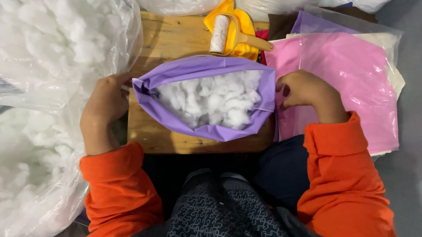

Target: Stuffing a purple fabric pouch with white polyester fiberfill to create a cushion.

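I see my left hand (105, 102) and right hand (303, 89) each clamped on an end of the purple cover (175, 74), its mouth showing white stuffing (212, 99), at the wooden surface's (172, 34) near edge.

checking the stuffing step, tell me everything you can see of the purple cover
The purple cover is a smooth, slightly shiny fabric case, mouth held wide open toward the camera and filled with white fluffy stuffing. It lies on a wooden board. The left hand grips its left edge, the right hand its right edge.
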